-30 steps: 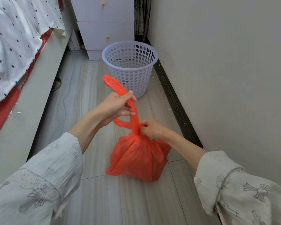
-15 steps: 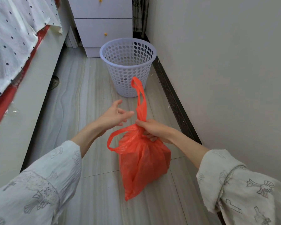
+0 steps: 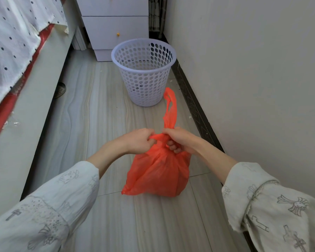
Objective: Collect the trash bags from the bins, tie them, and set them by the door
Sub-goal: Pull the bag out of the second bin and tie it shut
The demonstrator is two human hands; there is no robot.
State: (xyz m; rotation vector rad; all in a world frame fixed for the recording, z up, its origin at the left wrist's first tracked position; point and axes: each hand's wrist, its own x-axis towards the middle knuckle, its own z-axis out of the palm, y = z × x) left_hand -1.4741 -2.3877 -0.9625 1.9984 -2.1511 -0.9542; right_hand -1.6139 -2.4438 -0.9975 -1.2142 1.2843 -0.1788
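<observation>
An orange-red trash bag sits full on the tiled floor in front of me. My left hand grips one twisted handle at the bag's neck. My right hand grips the other handle, whose loop stands up behind my fingers. The two hands almost touch over the knot at the neck. Beyond the bag stands a white perforated bin with no liner in it.
A bed with a dotted white cover and a pale frame runs along the left. A white drawer unit stands behind the bin. A wall with a dark skirting runs along the right. A shoe lies under the bed's edge.
The bag has come down from the air onto the floor. My left hand, open half a second ago, has closed on a handle beside my right hand at the neck.
</observation>
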